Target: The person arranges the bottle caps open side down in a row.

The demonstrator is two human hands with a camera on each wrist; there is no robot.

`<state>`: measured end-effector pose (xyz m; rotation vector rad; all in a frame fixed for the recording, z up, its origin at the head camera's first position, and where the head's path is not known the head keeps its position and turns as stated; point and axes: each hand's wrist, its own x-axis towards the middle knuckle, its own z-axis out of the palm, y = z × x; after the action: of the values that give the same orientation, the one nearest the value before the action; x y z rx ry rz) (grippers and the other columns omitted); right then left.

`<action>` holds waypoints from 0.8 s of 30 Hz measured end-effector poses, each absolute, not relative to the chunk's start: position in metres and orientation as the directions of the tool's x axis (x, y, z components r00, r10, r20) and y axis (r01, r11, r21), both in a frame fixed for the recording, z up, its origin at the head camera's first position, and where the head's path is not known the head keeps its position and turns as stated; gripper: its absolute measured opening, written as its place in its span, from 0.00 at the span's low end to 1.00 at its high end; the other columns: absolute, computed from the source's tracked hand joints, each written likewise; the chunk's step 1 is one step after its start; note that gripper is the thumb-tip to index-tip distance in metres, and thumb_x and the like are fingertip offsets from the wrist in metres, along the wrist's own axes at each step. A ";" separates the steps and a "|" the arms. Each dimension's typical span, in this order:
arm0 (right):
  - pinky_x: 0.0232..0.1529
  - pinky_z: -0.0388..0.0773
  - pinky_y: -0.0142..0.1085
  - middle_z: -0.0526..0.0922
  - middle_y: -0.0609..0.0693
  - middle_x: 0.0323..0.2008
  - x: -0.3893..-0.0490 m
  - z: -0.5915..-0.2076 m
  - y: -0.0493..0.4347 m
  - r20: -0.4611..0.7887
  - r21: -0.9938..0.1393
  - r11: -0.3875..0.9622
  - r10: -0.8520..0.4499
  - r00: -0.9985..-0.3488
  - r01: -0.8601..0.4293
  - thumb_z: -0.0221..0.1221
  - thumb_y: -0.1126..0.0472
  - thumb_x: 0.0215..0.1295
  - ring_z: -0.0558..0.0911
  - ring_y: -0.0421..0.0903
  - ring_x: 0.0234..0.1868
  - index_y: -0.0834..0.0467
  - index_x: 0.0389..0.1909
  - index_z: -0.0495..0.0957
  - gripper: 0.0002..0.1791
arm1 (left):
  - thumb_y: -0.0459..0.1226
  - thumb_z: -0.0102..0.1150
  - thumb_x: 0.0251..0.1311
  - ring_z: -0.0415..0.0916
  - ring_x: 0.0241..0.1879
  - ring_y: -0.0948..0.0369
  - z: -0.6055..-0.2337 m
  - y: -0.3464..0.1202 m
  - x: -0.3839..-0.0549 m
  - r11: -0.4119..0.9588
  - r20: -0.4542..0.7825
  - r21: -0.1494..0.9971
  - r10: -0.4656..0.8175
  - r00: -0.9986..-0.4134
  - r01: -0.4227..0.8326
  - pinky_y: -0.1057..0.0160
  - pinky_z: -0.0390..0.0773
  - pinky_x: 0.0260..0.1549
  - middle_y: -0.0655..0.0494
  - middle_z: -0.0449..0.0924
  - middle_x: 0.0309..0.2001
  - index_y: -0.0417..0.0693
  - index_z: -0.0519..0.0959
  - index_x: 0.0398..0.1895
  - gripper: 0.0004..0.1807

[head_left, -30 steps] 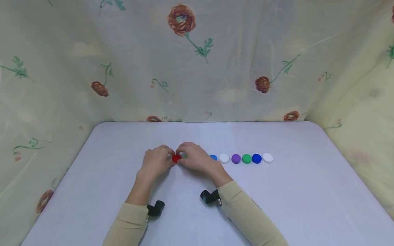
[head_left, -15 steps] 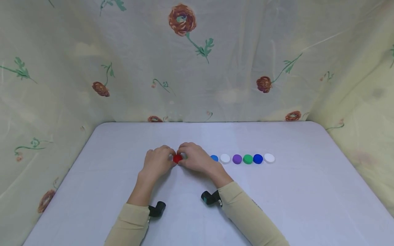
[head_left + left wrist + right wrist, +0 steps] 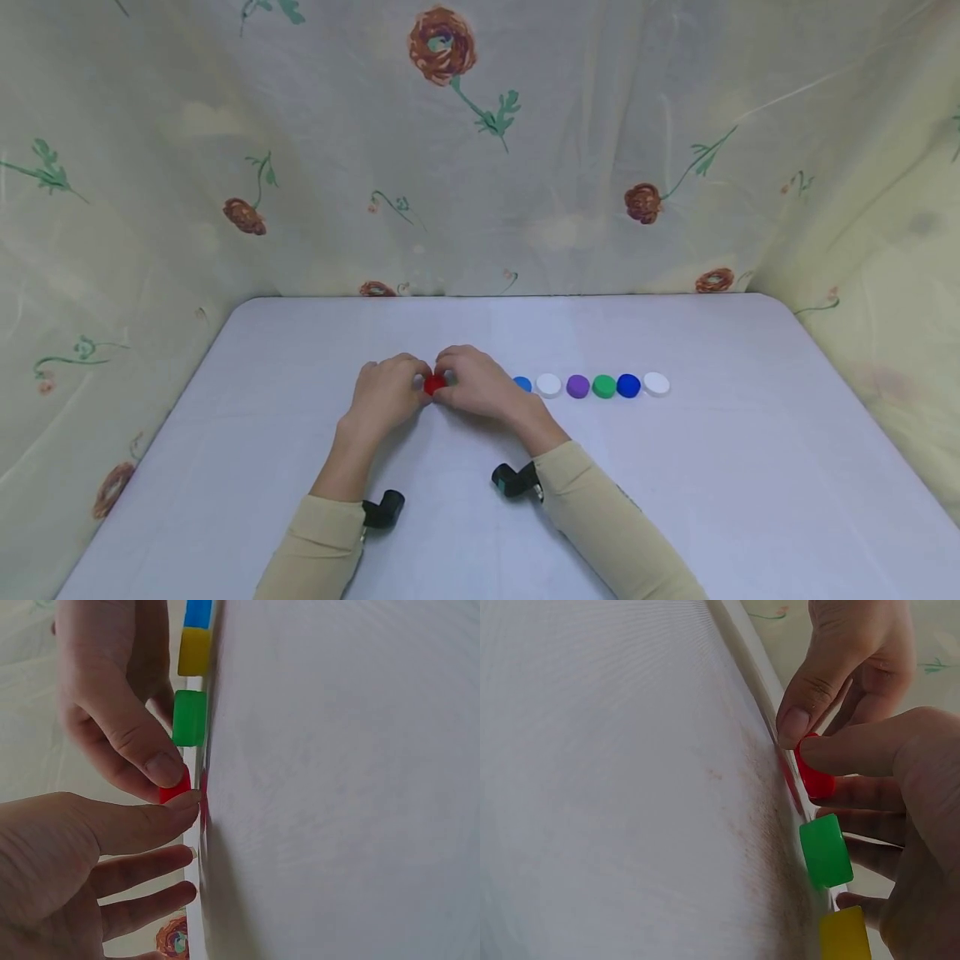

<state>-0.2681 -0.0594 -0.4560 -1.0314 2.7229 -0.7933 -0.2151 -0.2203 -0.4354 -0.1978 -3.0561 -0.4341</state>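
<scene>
A small round red cap (image 3: 434,384) is between my two hands at the left end of a row on the white table. My left hand (image 3: 386,393) pinches it from the left. From the right, my right hand (image 3: 480,385) grips it with thumb and fingers. In the right wrist view the red cap (image 3: 816,778) stands tilted, close over the table. Beside it, under my right hand, are a green cap (image 3: 826,851) and a yellow cap (image 3: 845,934). Both are hidden by that hand in the head view.
Rightward the row continues with a light blue cap (image 3: 522,384), a white cap (image 3: 548,385), a purple cap (image 3: 577,386), a green cap (image 3: 604,386), a dark blue cap (image 3: 628,385) and another white cap (image 3: 656,384). Flowered cloth (image 3: 315,150) hangs behind the white table (image 3: 697,500).
Both hands and the red cap have shifted very slightly right. A green sliver seen earlier by the right fingers no longer shows. The caps in the row to the right keep their spacing.
</scene>
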 end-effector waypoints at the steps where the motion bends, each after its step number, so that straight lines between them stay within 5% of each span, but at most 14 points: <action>1: 0.59 0.77 0.40 0.84 0.45 0.47 -0.268 -0.456 -0.059 0.065 -0.522 0.629 -0.644 -0.762 -0.577 0.64 0.56 0.62 0.78 0.45 0.52 0.54 0.43 0.84 0.10 | 0.40 0.71 0.56 0.81 0.55 0.53 -0.435 -0.220 -0.215 0.952 0.072 0.273 0.123 -0.990 0.138 0.45 0.75 0.51 0.53 0.86 0.51 0.51 0.87 0.45 0.13; 9: 0.65 0.74 0.44 0.81 0.50 0.58 -0.269 -0.454 -0.056 0.030 -0.601 0.620 -0.613 -0.789 -0.505 0.63 0.54 0.64 0.76 0.49 0.61 0.55 0.45 0.83 0.12 | 0.40 0.71 0.56 0.82 0.54 0.54 -0.435 -0.219 -0.214 0.951 0.097 0.271 0.129 -0.987 0.151 0.45 0.75 0.53 0.53 0.87 0.50 0.52 0.87 0.46 0.14; 24: 0.69 0.69 0.44 0.82 0.55 0.57 -0.275 -0.452 -0.052 0.064 -0.665 0.566 -0.608 -0.792 -0.488 0.60 0.51 0.66 0.76 0.51 0.64 0.57 0.34 0.84 0.13 | 0.44 0.69 0.59 0.84 0.51 0.55 -0.429 -0.218 -0.214 0.958 0.159 0.220 0.150 -0.976 0.183 0.46 0.76 0.50 0.54 0.88 0.47 0.53 0.88 0.45 0.12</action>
<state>-0.2750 -0.0523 -0.4525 -0.9265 2.6239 -1.0339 -0.2136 -0.2184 -0.4294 -0.2538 -2.9687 -0.3536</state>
